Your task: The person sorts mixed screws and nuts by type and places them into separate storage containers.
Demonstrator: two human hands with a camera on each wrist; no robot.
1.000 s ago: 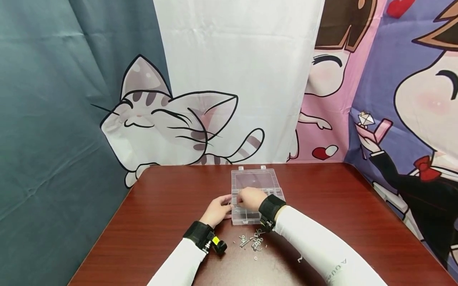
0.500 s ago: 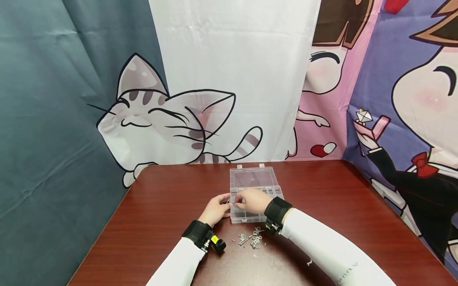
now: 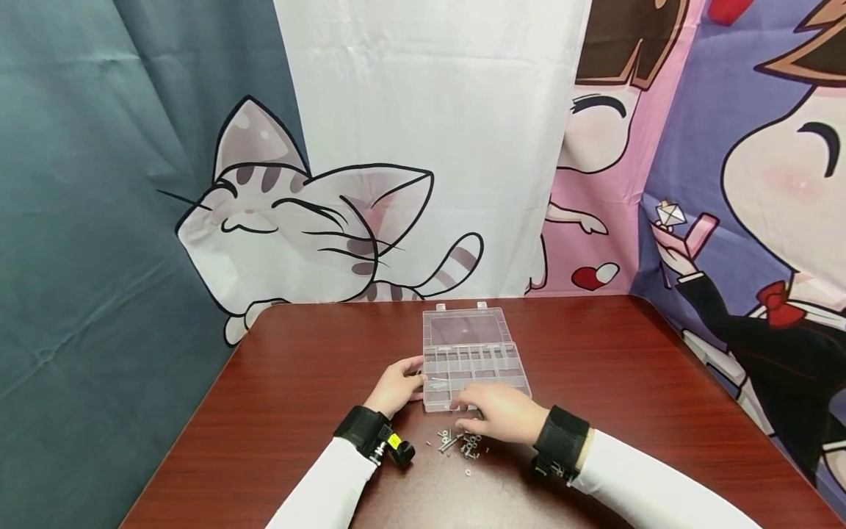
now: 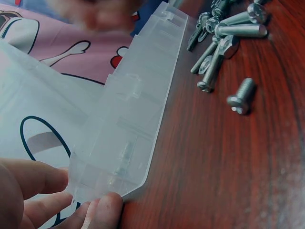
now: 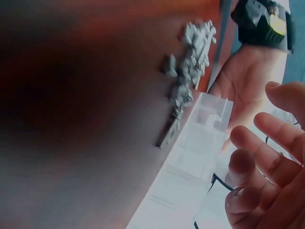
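A clear plastic compartment box [image 3: 472, 365] lies on the table with its lid [image 3: 465, 328] folded back. At its left end my left hand [image 3: 394, 388] grips the side; in the left wrist view the fingers [image 4: 35, 179] and thumb meet the box corner. Long screws [image 3: 436, 382] lie in a left compartment. My right hand [image 3: 499, 413] hovers over the front of the box, beside the pile of loose hardware, fingers loosely bent with nothing between them in the right wrist view. Screws, nuts and washers [image 3: 471, 444] make up that pile on the table.
The dark red wooden table [image 3: 317, 345] runs back to a cartoon-printed cloth [image 3: 423, 147]. One short screw [image 4: 242, 96] lies apart from the pile, and a single washer [image 3: 468, 472] sits nearer the front.
My right hand has left the box's left compartments and moved right and toward the front, over the pile. The compartments now show. My left hand stays at the box's left side.
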